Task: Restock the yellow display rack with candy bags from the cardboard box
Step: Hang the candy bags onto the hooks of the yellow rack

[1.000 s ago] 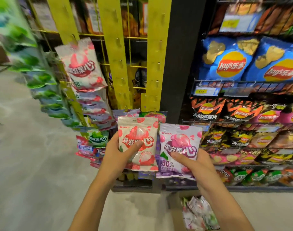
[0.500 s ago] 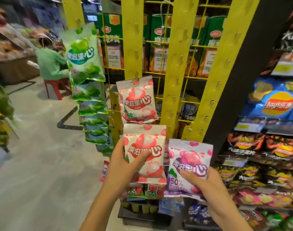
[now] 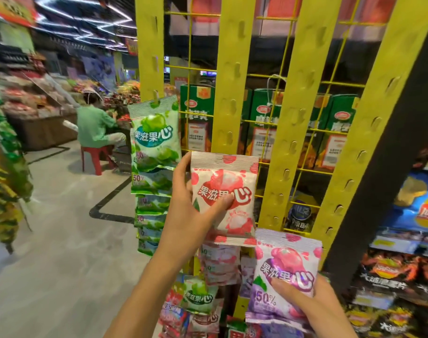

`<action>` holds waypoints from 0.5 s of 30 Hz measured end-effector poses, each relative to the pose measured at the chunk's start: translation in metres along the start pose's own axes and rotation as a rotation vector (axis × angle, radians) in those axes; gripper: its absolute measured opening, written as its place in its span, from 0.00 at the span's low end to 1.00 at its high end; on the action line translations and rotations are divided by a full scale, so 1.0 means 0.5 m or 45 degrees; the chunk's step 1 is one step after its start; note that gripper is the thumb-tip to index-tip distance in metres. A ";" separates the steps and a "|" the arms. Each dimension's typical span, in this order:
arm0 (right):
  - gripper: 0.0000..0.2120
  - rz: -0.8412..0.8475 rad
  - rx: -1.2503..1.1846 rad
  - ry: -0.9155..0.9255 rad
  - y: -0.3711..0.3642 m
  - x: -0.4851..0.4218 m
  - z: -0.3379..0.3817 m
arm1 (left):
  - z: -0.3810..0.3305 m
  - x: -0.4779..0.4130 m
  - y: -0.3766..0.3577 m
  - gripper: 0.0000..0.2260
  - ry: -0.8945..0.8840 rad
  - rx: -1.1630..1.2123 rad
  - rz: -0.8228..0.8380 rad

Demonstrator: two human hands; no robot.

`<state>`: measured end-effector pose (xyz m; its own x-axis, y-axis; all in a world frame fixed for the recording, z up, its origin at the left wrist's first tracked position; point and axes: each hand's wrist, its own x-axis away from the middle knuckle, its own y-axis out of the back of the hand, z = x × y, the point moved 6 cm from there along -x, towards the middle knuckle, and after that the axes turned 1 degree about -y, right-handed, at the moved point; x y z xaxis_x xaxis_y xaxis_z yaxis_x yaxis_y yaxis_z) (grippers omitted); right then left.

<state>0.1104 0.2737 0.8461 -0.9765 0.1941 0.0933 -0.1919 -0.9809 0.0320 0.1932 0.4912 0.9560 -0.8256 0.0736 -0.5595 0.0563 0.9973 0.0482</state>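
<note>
Two candy bags held up at the yellow rack (image 3: pixel 232 93), one in each hand.

Far left, a person in a green top (image 3: pixel 96 128) sits on a red stool (image 3: pixel 96 157). A column of green bags (image 3: pixel 155 135) hangs down the rack's leftmost strip. Just right of it, the left hand (image 3: pixel 191 215) grips a red bag (image 3: pixel 226 198), thumb pressed across the front and fingers curled behind the left edge. The bag is upright in front of the second strip, above other red bags hanging there. Lower right, the right hand (image 3: pixel 315 306) holds a purple bag (image 3: pixel 284 272), thumb on its front, fingers behind. Chip bags (image 3: pixel 422 211) fill the shelves far right.
</note>
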 end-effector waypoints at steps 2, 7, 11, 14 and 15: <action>0.31 0.000 0.060 -0.023 0.000 -0.009 -0.003 | -0.012 -0.027 -0.001 0.43 -0.061 -0.038 0.011; 0.36 -0.022 0.105 -0.107 0.004 -0.026 -0.009 | -0.030 -0.085 -0.002 0.45 -0.202 -0.115 -0.007; 0.17 -0.062 0.059 -0.147 0.007 -0.035 -0.010 | -0.029 -0.105 -0.005 0.42 -0.230 -0.137 -0.005; 0.17 -0.054 0.084 -0.114 0.010 -0.048 -0.016 | -0.029 -0.120 -0.009 0.40 -0.247 -0.183 -0.007; 0.18 -0.057 0.113 -0.109 0.009 -0.049 -0.014 | -0.029 -0.125 -0.011 0.39 -0.257 -0.197 -0.007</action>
<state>0.1329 0.2644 0.8370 -0.9545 0.2419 0.1746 -0.2221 -0.9669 0.1259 0.2362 0.4808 1.0028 -0.6961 0.0838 -0.7131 -0.0472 0.9857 0.1618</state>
